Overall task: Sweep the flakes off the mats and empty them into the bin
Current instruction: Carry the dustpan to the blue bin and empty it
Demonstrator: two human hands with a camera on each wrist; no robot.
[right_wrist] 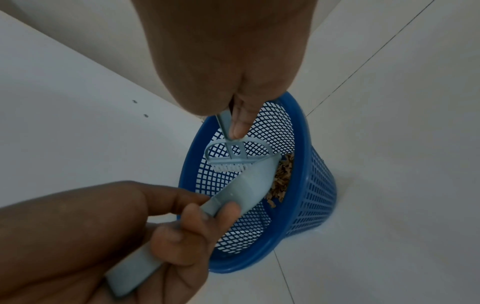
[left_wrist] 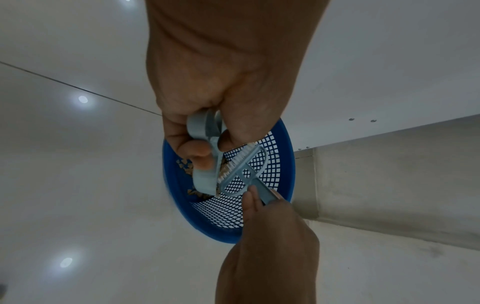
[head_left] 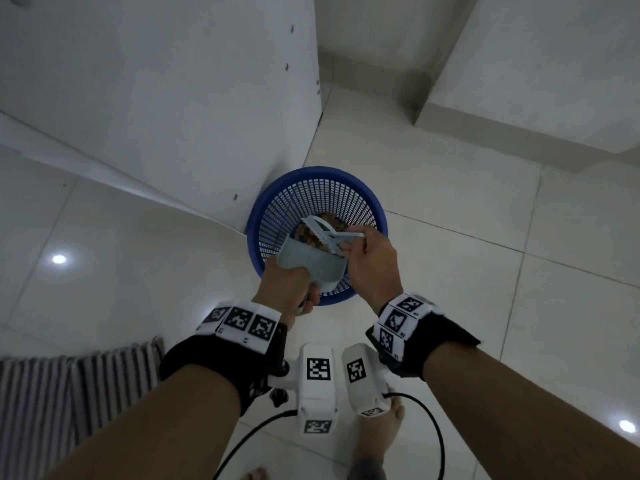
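A blue mesh bin [head_left: 367,199] [left_wrist: 259,214] [right_wrist: 306,205] stands on the floor against a white cabinet. My left hand [head_left: 292,289] [left_wrist: 197,131] [right_wrist: 145,222] grips the handle of a pale blue dustpan [head_left: 304,261] [left_wrist: 205,181] [right_wrist: 249,183], tipped over the bin's mouth. My right hand [head_left: 370,261] [left_wrist: 267,214] [right_wrist: 233,107] pinches the handle of a small pale blue brush [head_left: 323,233] [left_wrist: 244,164] [right_wrist: 233,160], whose white bristles lie against the pan's lip. Brown flakes [head_left: 313,240] [left_wrist: 187,168] [right_wrist: 281,183] lie in the pan and down inside the bin.
A white cabinet side [head_left: 173,98] rises left of the bin. A grey striped mat [head_left: 69,393] lies on the floor at the lower left. Pale floor tiles [head_left: 485,271] spread to the right. My bare foot [head_left: 377,438] stands near trailing black cables.
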